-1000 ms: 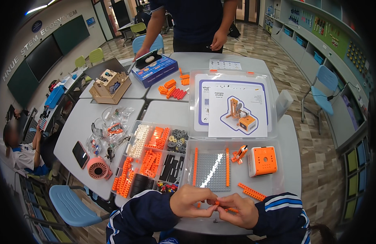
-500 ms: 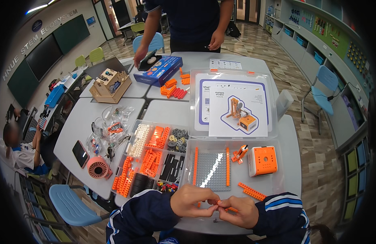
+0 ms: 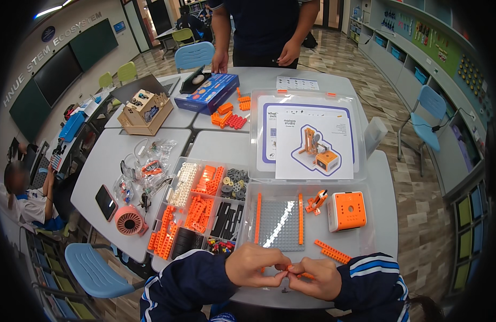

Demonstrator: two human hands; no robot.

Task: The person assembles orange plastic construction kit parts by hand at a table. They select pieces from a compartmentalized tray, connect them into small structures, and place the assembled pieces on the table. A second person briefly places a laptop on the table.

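Two hands meet at the near table edge over one small orange piece (image 3: 295,272). My left hand (image 3: 256,265) and right hand (image 3: 316,278) each pinch it between thumb and fingertips, the fingers curled in close, so most of the piece is hidden and I cannot tell its exact shape. It sits just in front of the clear tray (image 3: 366,236), low over the tabletop.

To do this well, I judge I should keep both pinches short and near the joint, line the ends up squarely before pressing, and push straight so nothing twists. Holding it low over the table means a slipped bit will not roll far.

The clear tray holds a grey baseplate (image 3: 280,222) with an orange beam (image 3: 257,217) along its left edge and another (image 3: 300,217) along its right. Beside these are a small orange bracket (image 3: 316,202), an orange cube (image 3: 347,210) and a loose holed beam (image 3: 332,250) near my right wrist.

Left of that is the parts box (image 3: 175,177), divided into compartments: white pieces (image 3: 183,183), orange pieces (image 3: 207,180), dark gears (image 3: 234,183), black strips (image 3: 225,219), more orange beams (image 3: 163,236) and small coloured pins (image 3: 221,247).

A lid (image 3: 258,155) behind the tray carries an instruction sheet (image 3: 312,142). Further left lie a phone (image 3: 105,202), a round orange fan (image 3: 130,221) and bags of parts (image 3: 148,166). Across the table another person stands by a blue box (image 3: 207,94).
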